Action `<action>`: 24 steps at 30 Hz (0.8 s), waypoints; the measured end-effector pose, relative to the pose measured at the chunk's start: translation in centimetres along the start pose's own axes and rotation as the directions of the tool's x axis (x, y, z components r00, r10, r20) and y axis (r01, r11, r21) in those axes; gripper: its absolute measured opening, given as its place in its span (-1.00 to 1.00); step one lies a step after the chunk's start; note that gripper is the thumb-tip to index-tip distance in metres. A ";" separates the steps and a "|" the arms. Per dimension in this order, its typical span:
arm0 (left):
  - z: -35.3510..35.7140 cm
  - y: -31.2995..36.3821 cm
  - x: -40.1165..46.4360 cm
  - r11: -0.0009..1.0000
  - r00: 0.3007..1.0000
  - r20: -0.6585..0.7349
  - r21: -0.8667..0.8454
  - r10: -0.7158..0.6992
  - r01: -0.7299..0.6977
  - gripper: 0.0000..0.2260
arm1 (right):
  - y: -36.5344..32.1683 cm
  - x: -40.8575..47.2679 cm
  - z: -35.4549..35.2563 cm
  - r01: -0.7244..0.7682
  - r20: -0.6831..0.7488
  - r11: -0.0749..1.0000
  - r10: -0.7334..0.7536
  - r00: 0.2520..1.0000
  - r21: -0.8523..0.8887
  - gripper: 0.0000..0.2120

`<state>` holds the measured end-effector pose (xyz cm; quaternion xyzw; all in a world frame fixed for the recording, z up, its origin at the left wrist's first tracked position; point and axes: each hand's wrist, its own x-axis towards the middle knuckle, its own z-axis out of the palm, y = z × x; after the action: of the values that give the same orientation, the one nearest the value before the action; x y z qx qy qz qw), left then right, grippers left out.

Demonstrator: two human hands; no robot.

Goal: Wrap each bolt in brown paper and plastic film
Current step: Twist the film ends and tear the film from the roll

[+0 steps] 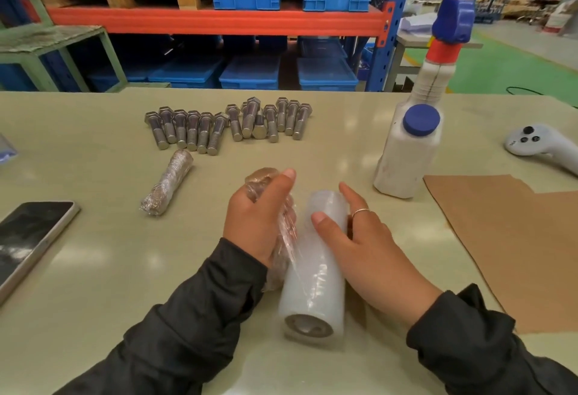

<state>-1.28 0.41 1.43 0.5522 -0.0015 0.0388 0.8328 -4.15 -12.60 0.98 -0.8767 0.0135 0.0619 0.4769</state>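
1. Left hand (255,216): fingers curled round a bolt in wrapping (266,182), brown paper visible under clear plastic film; far end pokes out past the fingertips, near end shows below the wrist.
2. Right hand (353,235): fingers spread and fairly straight, resting on the film roll (316,272); thumb on top, ring on one finger.
3. Film roll: lying on the tabletop (93,269) between the hands, core end toward the camera; stretch of film running from it to the held bolt.
4. Finished wrapped bolt (167,185): lying on the tabletop left of the hands, well apart.
5. Bare bolts (228,122): row lying at the far side of the tabletop.
6. Brown paper sheets (506,238): flat at the right edge.
7. White bottle (413,141): blue cap, upright beyond the paper.
8. Phone (28,238): left edge, screen up.
9. White controller (531,144): far right.
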 end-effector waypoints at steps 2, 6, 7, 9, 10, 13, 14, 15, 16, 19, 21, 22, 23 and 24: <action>-0.1 0.1 0.0 0.992 0.999 0.011 -0.112 -0.050 0.051 -0.72 | -0.6 -0.2 0.3 0.004 -0.048 0.977 0.007 0.999 0.214 -0.33; 0.2 0.2 0.1 0.969 0.995 0.058 -0.230 -0.079 0.090 -0.75 | -1.2 -0.8 0.4 0.063 -0.111 0.898 -0.015 0.994 0.437 -0.56; 0.2 0.1 0.1 0.964 0.995 0.058 -0.246 -0.087 0.099 -0.78 | -1.2 -0.7 0.3 0.077 -0.120 0.886 -0.025 0.993 0.457 -0.58; 0.4 -0.1 0.1 0.954 0.991 0.053 -0.272 -0.119 0.130 -0.84 | -1.0 -0.5 -0.1 0.176 -0.195 0.896 -0.102 0.975 0.407 -0.63; 0.4 -0.1 0.0 0.954 0.989 0.046 -0.264 -0.138 0.145 -0.86 | -1.0 -0.4 -0.4 0.266 -0.270 0.910 -0.181 0.946 0.319 -0.65; 0.7 0.1 -0.2 0.975 0.989 0.014 -0.165 -0.146 0.147 -0.83 | -1.3 -0.3 -1.1 0.453 -0.400 0.886 -0.452 0.798 -0.098 -0.68; 0.8 0.3 -0.2 0.977 0.991 0.014 -0.161 -0.137 0.137 -0.81 | -1.2 -0.2 -1.3 0.455 -0.395 0.864 -0.503 0.769 -0.214 -0.67; 0.7 0.4 -0.2 0.978 0.992 0.015 -0.168 -0.127 0.128 -0.80 | -1.1 -0.1 -1.4 0.435 -0.378 0.852 -0.521 0.766 -0.292 -0.66; 0.7 0.4 -0.2 0.977 0.993 0.017 -0.174 -0.121 0.122 -0.80 | -1.0 -0.1 -1.4 0.408 -0.352 0.845 -0.519 0.779 -0.345 -0.67; 0.6 0.6 -0.2 0.976 0.989 0.084 -0.171 -0.119 0.132 -0.80 | -1.0 -0.4 -1.2 0.342 -0.267 0.797 -0.516 0.814 -0.497 -0.70; 0.6 0.7 -0.1 0.970 0.982 0.139 -0.192 -0.127 0.152 -0.78 | -1.3 -0.7 -0.7 0.302 -0.255 0.741 -0.535 0.805 -0.600 -0.72; 0.6 0.8 -0.1 0.964 0.980 0.142 -0.210 -0.136 0.164 -0.78 | -1.5 -0.9 -0.4 0.283 -0.261 0.725 -0.538 0.801 -0.627 -0.72; 0.6 0.8 -0.1 0.956 0.979 0.139 -0.233 -0.148 0.178 -0.79 | -1.7 -1.0 -0.2 0.272 -0.271 0.716 -0.545 0.794 -0.644 -0.73; 0.6 0.8 -0.1 0.947 0.977 0.139 -0.254 -0.163 0.194 -0.80 | -1.9 -1.1 0.1 0.267 -0.279 0.704 -0.557 0.782 -0.659 -0.73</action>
<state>-1.40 0.15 2.44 0.4343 -0.0050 -0.0695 0.8981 -5.08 -11.55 2.64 -0.9468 -0.0968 -0.2577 0.1666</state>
